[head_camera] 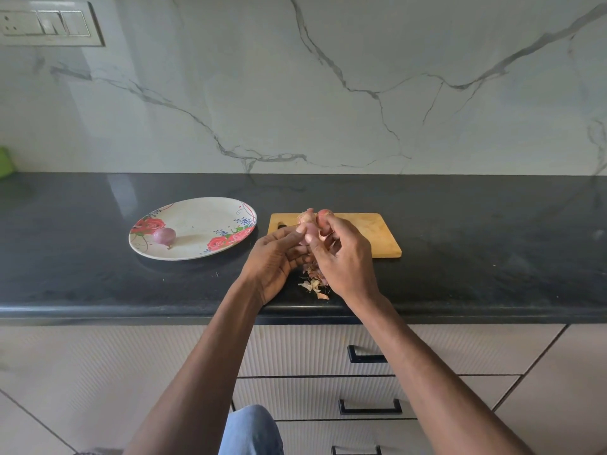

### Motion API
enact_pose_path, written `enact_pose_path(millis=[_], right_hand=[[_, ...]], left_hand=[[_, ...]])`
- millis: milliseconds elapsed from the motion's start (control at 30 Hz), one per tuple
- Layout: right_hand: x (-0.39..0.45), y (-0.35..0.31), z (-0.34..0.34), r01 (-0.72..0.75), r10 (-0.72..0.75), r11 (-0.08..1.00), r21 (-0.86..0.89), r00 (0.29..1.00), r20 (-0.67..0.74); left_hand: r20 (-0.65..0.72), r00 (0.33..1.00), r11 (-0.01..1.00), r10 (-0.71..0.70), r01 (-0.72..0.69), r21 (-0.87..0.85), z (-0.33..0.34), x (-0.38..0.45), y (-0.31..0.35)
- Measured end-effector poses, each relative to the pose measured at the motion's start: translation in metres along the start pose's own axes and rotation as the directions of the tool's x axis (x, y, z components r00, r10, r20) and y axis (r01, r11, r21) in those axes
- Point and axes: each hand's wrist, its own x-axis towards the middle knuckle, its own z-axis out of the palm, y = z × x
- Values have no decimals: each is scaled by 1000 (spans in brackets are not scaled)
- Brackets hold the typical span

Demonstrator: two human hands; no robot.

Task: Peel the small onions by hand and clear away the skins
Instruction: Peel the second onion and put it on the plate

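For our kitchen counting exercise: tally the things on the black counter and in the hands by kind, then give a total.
Onions: 3 (one on the plate, one in the hands, one behind them)
Plates: 1
Cutting boards: 1
Skin piles: 1
Total: 6

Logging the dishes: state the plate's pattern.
Cream plate with red roses, green leaves and blue flecks; the head view shows it.

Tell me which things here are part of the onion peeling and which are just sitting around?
Part of the job:
- onions gripped in the left hand and right hand
- peeled onion on the floral plate
- pile of skins on the counter

Just lying about:
- wooden cutting board
- green object at the far left
- wall switch panel
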Motion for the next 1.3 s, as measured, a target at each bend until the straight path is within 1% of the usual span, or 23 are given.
enact_pose_path(millis=[67,133,167,233,333,400,433,467,500,533,567,600,633,733,800,867,967,1067,1133,1200,1300], right_hand=[[1,0,1,13,-15,999,39,998,57],[2,3,0,-47,40,992,115,997,64],[3,5,-1,-117,106,978,173,992,74],[5,9,-4,-295,268,906,304,955,129],[7,10,-7,-443,419,786,431,895,154],[7,9,-9,-515,503,720,466,849,161],[7,9,-8,-536,524,709,458,835,165],[7,8,-8,-554,532,718,422,827,180],[7,7,-7,-567,527,748,346,824,209],[7,7,-5,-557,506,795,241,827,245],[7,6,-4,-518,470,844,139,839,276],[6,6,-2,-474,435,877,82,854,287],[7,6,-2,-449,415,891,70,867,275],[8,5,-5,-441,415,888,132,891,187],[8,3,-5,-400,374,906,142,910,176],[7,1,-3,-363,339,925,112,922,186],[5,3,-1,-317,303,945,76,940,157],[5,4,-2,-309,301,950,37,943,143],[7,3,-3,-341,337,939,34,938,83],[7,3,-5,-378,378,925,49,926,2],[6,2,-8,-362,364,932,30,929,-67]], left_hand=[[3,1000,1000,1,-1,0,-1,1,-2],[14,1000,1000,0,0,5,-1,0,-1],[27,1000,1000,-1,1,11,0,0,-1],[46,999,1000,-5,4,22,0,-1,0],[53,999,999,-8,6,41,-1,-1,-1],[53,999,999,-9,7,35,0,-1,-1],[49,999,1000,-7,5,28,0,-1,-1],[40,999,1000,0,-1,15,0,-1,-1],[26,1000,1000,10,-10,2,-1,0,0],[10,1000,1000,18,-18,-8,-1,-1,1],[-7,1000,1000,20,-20,-15,-1,-1,1],[-23,1000,1000,18,-18,-23,-1,-1,2],[-38,999,999,13,-14,-36,-1,-1,2],[-81,997,998,-6,1,-70,-2,-1,3],[-84,996,997,-17,10,-80,-2,0,3],[-80,997,997,-14,8,-77,-2,2,1],[-75,997,999,5,-8,-48,-1,2,0],[-68,998,1000,5,-7,-29,1,0,1],[-68,998,996,0,-6,-91,0,0,3],[-62,998,978,-8,-6,-209,-2,1,5],[-71,997,946,-30,5,-323,-3,0,6]])
